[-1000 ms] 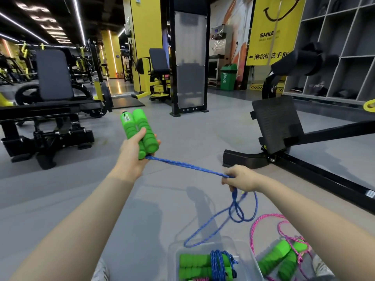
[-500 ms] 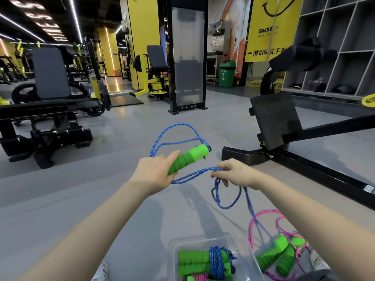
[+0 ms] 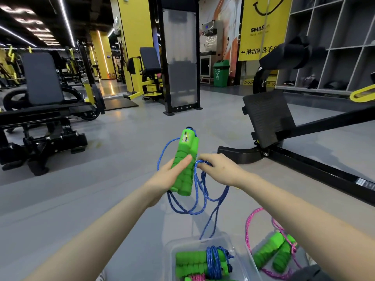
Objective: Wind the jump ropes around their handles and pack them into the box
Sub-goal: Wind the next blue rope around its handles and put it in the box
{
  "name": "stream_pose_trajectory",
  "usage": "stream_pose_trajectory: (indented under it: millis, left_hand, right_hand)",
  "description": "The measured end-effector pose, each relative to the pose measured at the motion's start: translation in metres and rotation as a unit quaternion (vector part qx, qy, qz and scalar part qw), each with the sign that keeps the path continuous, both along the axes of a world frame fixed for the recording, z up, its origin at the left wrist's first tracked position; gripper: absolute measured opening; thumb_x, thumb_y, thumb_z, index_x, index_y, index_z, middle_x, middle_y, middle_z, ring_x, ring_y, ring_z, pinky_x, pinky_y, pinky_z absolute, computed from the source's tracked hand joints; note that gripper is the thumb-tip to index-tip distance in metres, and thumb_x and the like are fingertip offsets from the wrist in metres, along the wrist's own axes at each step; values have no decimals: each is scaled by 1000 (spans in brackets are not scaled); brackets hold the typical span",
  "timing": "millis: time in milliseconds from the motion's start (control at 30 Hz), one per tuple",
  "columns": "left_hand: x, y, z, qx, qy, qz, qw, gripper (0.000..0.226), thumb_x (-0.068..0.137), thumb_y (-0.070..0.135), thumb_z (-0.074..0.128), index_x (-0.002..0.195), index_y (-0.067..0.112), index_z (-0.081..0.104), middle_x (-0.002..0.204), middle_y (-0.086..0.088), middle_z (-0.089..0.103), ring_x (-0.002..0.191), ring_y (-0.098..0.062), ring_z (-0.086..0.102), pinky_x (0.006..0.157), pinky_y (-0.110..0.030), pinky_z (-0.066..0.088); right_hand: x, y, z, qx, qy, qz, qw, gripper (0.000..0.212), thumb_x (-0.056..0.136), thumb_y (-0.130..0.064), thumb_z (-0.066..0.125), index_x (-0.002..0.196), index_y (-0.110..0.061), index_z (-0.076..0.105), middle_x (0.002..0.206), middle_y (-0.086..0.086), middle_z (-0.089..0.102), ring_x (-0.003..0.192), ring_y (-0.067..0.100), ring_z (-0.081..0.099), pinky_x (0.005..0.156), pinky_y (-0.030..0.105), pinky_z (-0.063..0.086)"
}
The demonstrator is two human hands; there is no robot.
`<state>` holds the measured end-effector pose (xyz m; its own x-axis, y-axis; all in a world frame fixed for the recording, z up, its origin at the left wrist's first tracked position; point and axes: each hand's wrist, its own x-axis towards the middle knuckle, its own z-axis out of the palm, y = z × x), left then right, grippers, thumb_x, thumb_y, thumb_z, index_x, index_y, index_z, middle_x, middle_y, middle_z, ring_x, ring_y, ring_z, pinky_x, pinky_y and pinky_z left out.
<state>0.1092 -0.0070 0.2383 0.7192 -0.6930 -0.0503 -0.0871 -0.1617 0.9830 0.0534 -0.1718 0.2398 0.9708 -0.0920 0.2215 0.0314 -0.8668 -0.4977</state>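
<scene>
My left hand (image 3: pixel 169 177) grips the two green foam handles (image 3: pixel 185 159) of a jump rope, held together and pointing up. Its blue rope (image 3: pixel 199 191) hangs in loose loops around and below the handles. My right hand (image 3: pixel 220 169) pinches the blue rope right beside the handles. Below, a clear plastic box (image 3: pixel 174 248) holds a wound jump rope with green handles and blue cord (image 3: pixel 203 260), plus a bit of pink cord at the bottom edge. A pink-roped jump rope with green handles (image 3: pixel 273 254) lies loose on the floor right of the box.
Grey gym floor all around. A black bench frame (image 3: pixel 284 151) runs across the right side, close to my right arm. A black weight machine (image 3: pixel 40 118) stands at the left. Grey cubby shelves (image 3: pixel 334 47) line the far right wall.
My left hand has dropped and turned the handles from raised, to sideways, to upright in front of me. My right hand has come in beside them, and the rope now loops around them.
</scene>
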Motion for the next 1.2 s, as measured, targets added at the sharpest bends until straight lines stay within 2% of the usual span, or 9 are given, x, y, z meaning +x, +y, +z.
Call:
stream_pose_trajectory:
  millis: [133, 300, 433, 600, 733, 833, 933, 1100, 1200]
  left_hand:
    - [-3, -4, -1, -25, 20, -8, 999, 34, 83, 37, 69, 115, 31, 58, 85, 9, 62, 71, -7, 58, 60, -22, 47]
    - [1, -1, -8, -61, 43, 54, 996, 40, 78, 6, 72, 116, 12, 59, 85, -3, 69, 86, -25, 67, 57, -26, 50]
    - [2, 0, -6, -85, 69, 84, 990, 24, 85, 0, 61, 109, 4, 59, 83, -9, 64, 70, -20, 67, 56, -25, 48]
    - [10, 9, 3, -120, 132, 83, 980, 7, 87, 3, 60, 90, 8, 62, 88, -9, 64, 67, -15, 69, 65, -25, 52]
    - [5, 1, 3, -88, 114, -2, 990, 22, 83, 10, 67, 105, 9, 67, 89, -4, 68, 74, -14, 61, 59, -23, 47]
    - [3, -4, 1, -61, 84, -10, 995, 30, 81, 9, 70, 110, 8, 65, 82, -3, 63, 71, -15, 55, 53, -22, 42]
    - [11, -1, 5, -60, 43, 50, 996, 30, 79, 12, 74, 107, 6, 64, 84, -6, 61, 71, -16, 57, 55, -23, 45]
    - [50, 36, 5, -79, -17, 220, 972, 12, 86, 19, 68, 91, 11, 60, 83, -14, 60, 63, -23, 56, 51, -21, 50]
    - [74, 64, -9, 52, -154, 278, 947, 17, 86, 23, 69, 80, 11, 58, 78, -15, 64, 68, -28, 60, 69, -38, 54]
  right_hand:
    - [0, 6, 6, 16, -39, 27, 999, 27, 93, -12, 43, 73, -29, 50, 61, -11, 47, 59, 9, 42, 51, 18, 29]
    - [-7, 3, 10, 136, 2, 88, 987, 18, 94, -15, 49, 81, -22, 60, 53, -9, 46, 46, 3, 40, 52, 19, 32]
    - [-10, -7, 14, 235, 69, 101, 964, 19, 94, -20, 53, 102, -7, 63, 55, 1, 45, 46, 10, 31, 47, 21, 25]
    - [-15, -25, 14, 326, 109, 82, 935, 26, 94, -26, 53, 98, -3, 65, 57, 0, 38, 45, 9, 24, 48, 21, 23]
    - [-8, -10, 12, 286, 129, 75, 947, 26, 98, -25, 45, 82, -15, 63, 55, 0, 30, 41, 6, 26, 45, 19, 22]
    - [-5, -4, 12, 275, 140, 74, 948, 26, 98, -22, 45, 74, -17, 54, 57, 2, 38, 40, 7, 27, 45, 20, 26]
    - [-8, -12, 12, 233, 133, 80, 960, 2, 90, -16, 58, 90, -14, 59, 60, -1, 48, 47, 9, 34, 48, 22, 31]
    - [-14, -53, -6, 27, 160, -10, 987, 23, 77, -5, 60, 98, -15, 62, 70, -4, 48, 68, 17, 45, 58, 26, 36]
    - [-16, -74, -20, -45, 133, -82, 987, 19, 84, -10, 53, 96, -17, 65, 74, -5, 51, 74, 18, 49, 61, 26, 39]
